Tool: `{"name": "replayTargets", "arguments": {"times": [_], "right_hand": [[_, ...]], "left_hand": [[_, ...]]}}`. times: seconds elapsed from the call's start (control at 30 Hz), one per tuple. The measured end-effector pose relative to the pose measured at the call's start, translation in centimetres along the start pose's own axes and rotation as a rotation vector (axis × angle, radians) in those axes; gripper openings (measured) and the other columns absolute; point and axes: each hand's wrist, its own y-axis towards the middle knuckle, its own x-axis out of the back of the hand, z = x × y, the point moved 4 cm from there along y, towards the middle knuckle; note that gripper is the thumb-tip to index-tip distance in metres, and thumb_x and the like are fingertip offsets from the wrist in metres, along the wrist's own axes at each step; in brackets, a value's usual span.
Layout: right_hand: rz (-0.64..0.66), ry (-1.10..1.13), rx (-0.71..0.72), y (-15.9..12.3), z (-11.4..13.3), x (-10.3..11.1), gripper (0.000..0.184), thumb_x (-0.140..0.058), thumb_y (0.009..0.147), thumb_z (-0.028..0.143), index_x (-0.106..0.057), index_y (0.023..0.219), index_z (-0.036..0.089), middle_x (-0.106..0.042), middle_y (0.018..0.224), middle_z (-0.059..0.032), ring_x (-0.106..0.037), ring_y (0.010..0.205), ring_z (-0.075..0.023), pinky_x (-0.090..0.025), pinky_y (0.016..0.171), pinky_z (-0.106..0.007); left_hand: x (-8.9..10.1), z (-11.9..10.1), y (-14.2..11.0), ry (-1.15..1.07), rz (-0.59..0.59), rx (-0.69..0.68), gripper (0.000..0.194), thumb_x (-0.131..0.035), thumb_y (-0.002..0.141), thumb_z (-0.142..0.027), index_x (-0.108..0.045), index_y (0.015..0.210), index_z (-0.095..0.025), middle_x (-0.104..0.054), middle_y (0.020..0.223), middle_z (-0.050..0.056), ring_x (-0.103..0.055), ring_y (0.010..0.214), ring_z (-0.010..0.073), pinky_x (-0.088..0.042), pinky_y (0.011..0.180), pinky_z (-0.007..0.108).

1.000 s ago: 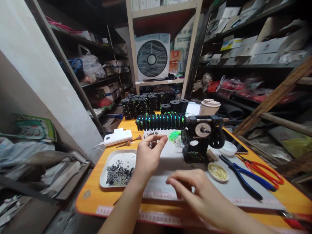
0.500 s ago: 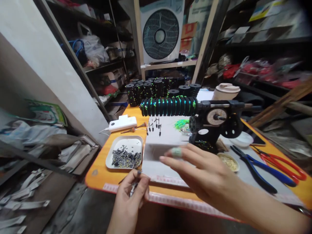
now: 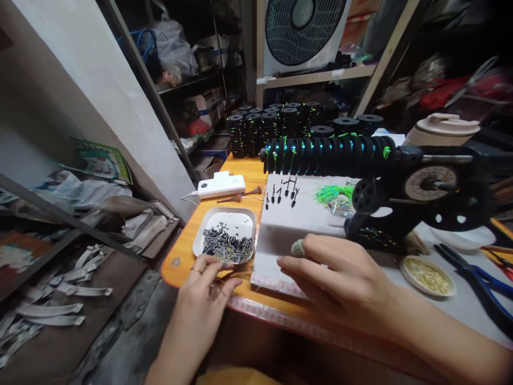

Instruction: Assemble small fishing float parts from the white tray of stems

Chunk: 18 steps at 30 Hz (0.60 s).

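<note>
My left hand is at the front rim of a white tray filled with small dark and silvery pieces. Its fingers are curled towards the thumb; what lies between them is too small and shadowed to name. Over the white board hovers my right hand, fingers loosely stretched and apart, a pale green cover on one fingertip. Nothing shows in it. Several small black pieces with thin stems lie on the board beyond. Behind them a ridged black spool with green and blue strands sits on a black winding machine.
Black spools crowd the back of the table. A white power strip is at the left, green strands at the middle. On the right are a dish of golden bits, blue-handled pliers and a lidded cup.
The view has shifted right-to-left and closer, so the machine looks larger. My left hand has moved up to the tray's rim, its thumb and fingers less tightly pinched. My right hand remains over the board.
</note>
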Motion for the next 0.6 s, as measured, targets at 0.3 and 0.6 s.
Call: {"name": "replayTargets", "arguments": {"times": [0.3,0.6], "right_hand": [[0.025,0.186,-0.180,-0.7,0.3,-0.9,0.023,-0.048,0.097,0.010,-0.068,0.085,0.013,-0.047,0.064,-0.0007,-0.037,0.057,-0.0150,-0.025,0.052,-0.029],[-0.152,0.483,-0.519,-1.3,-0.6,-0.7,0.012,-0.065,0.090,0.009,-0.076,0.092,0.012,-0.060,0.067,-0.0028,-0.052,0.062,-0.0127,-0.039,0.054,-0.022]], "left_hand": [[-2.0,-0.1,-0.2,-0.118,0.027,0.146,0.009,-0.069,0.086,-0.028,-0.066,0.082,-0.021,-0.067,0.081,0.002,-0.061,0.064,0.0150,-0.047,0.060,0.023],[-6.1,-3.2,-1.5,-0.767,-0.104,0.477,0.022,-0.086,0.070,-0.029,-0.066,0.069,-0.019,-0.067,0.073,-0.002,-0.064,0.073,0.0119,-0.053,0.071,0.016]]}}
